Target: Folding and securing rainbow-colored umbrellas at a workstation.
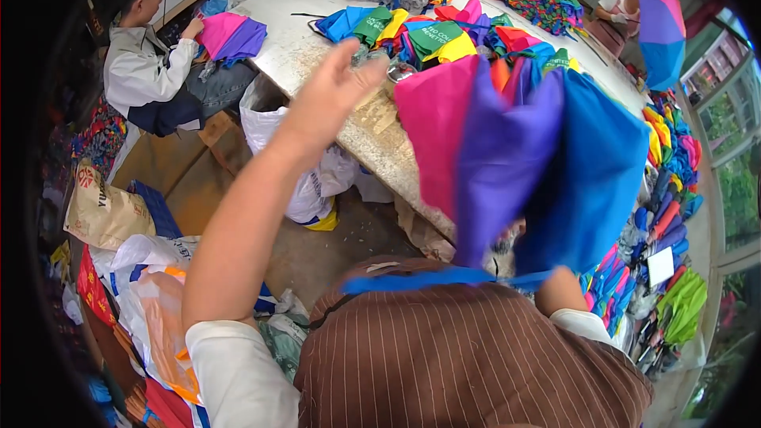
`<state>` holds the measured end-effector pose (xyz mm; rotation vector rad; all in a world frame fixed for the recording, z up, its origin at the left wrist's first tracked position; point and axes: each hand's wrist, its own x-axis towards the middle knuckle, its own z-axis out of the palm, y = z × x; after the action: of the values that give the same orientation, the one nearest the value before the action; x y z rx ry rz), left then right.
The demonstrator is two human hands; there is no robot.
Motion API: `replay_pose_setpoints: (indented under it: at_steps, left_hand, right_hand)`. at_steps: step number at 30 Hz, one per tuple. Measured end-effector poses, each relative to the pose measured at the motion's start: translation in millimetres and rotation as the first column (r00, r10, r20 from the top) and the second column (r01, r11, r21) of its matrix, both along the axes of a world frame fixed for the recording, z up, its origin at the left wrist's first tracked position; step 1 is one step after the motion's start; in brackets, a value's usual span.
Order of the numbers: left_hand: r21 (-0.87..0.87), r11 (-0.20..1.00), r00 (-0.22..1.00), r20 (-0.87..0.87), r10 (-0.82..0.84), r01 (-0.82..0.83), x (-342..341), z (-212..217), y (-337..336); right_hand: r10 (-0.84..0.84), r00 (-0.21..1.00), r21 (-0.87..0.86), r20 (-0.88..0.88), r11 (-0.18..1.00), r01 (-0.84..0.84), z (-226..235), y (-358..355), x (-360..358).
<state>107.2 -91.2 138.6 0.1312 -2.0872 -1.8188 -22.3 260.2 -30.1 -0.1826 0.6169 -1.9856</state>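
Two hands are at work on one item; the left hand (333,87) is raised over the near edge of the pale worn worktable (293,47), fingers spread and holding nothing, close to a small clear round object at the canopy's top edge that cannot be identified; the multicoloured folding fabric umbrella canopy of pink, purple and blue panels (507,158) hangs in front of the chest, between the hands and over the table's near edge; the right hand is hidden behind the blue panel, so its grip cannot be told, though only the forearm below the cloth shows. In judgement the canopy is light, limp and slippery cloth; it should be taken at the seams or ribs rather than mid-panel, where it would slide and bunch. At far left lies a tan paper sack with a red round mark (103,210); white and orange plastic bags (158,301) sit beside it on the floor; green rectangular sleeves with pale lettering (437,34) lie mid-table among more canopies; a white rectangular tag (659,266) hangs at right among rolled umbrellas.
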Motion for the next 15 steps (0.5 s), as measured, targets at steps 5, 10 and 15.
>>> replay_pose_setpoints:
  at_steps: [5, 10, 15]
  left_hand:
    - [0.055, 0.98, 0.976, 0.101, -0.195, 0.19, -8.0, -44.2, 18.1]
    - [0.251, 0.965, 0.991, -0.093, 0.1, -0.074, -13.2, -24.7, -15.7]
    - [0.077, 0.965, 0.966, -0.085, -0.244, 0.25, 7.2, -31.5, 43.4]
  right_hand:
    - [-0.046, 0.999, 0.116, -0.007, 0.992, 0.047, -34.4, 1.9, 79.2]
    - [0.167, 0.984, 0.016, 0.059, 0.986, -0.168, -87.2, 35.9, 58.1]
    - [0.219, 0.951, 0.229, -0.216, 0.959, -0.168, -9.2, -8.2, 85.6]
